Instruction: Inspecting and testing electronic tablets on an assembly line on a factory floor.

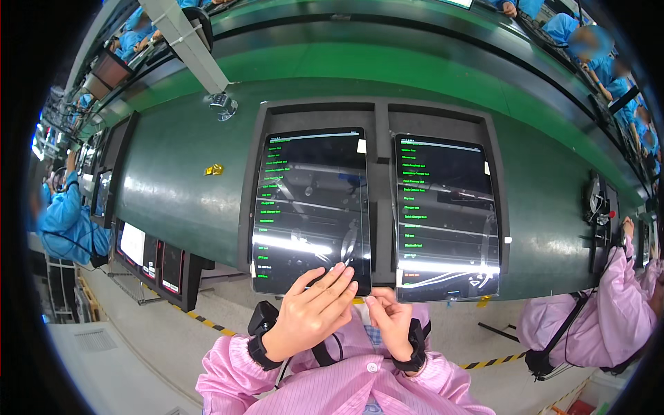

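Two black tablets lie side by side in a dark foam tray point(381, 131), the left tablet point(311, 200) and the right tablet point(448, 207). Both screens are lit with a column of mostly green text lines on black. My left hand point(315, 306) rests over the lower edge of the left tablet, fingers stretched out across the bottom of its screen. Beside that tablet's lower right corner is my right hand point(390, 319), its fingers curled in and thumb up. Whatever it pinches, if anything, is too small to make out.
A crumpled gold piece point(214, 169) and a small clear-and-metal object point(223, 106) lie on the green table point(166, 200). Dark trays with devices point(155, 263) stand at left. A pink-sleeved person point(591, 311) sits at right; blue-clad people work beyond.
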The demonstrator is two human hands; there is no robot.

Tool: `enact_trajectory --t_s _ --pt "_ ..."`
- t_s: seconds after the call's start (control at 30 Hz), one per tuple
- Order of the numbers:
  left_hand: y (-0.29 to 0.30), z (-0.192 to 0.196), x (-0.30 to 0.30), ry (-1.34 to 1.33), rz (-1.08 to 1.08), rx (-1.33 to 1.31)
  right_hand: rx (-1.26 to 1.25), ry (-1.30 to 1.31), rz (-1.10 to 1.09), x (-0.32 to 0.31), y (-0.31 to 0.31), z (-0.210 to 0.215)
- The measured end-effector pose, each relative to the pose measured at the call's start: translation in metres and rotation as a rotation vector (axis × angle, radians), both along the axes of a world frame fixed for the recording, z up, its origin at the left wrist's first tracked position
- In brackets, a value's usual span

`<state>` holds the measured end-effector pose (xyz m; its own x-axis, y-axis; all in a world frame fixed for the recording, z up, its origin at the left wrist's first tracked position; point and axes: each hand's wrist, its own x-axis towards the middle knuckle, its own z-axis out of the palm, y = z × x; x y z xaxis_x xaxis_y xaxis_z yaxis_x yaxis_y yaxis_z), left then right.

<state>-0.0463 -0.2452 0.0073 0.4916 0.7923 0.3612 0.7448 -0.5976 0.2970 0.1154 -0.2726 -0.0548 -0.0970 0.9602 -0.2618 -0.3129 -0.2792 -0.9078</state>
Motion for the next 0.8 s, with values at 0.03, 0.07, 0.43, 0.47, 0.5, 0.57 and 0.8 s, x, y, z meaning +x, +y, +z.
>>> enact_trajectory --t_s 0.03,0.07,0.43,0.47,0.5,0.57,0.8 --pt "0.000 0.000 0.000 0.000 0.000 -0.002 -0.010 0.002 -0.018 -0.001 0.000 0.000" --pt "0.000 0.000 -0.001 0.003 -0.008 -0.003 -0.012 0.002 -0.018 -0.001 -0.001 -0.002" --pt "-0.002 -0.001 -0.003 -0.043 -0.014 -0.021 0.142 -0.150 -0.058 -0.005 0.001 -0.003" --pt "-0.003 0.000 -0.003 -0.015 -0.002 -0.031 0.152 -0.146 -0.053 -0.006 0.001 -0.002" --pt "-0.004 0.001 -0.004 0.014 0.011 -0.040 0.089 -0.104 -0.047 -0.007 0.001 0.000" --pt "-0.003 0.002 -0.004 -0.029 0.026 -0.048 0.030 -0.049 -0.028 -0.003 -0.003 -0.003" --pt "-0.018 0.029 -0.060 -0.175 0.377 0.059 0.279 -0.441 0.339 0.041 -0.017 0.042"
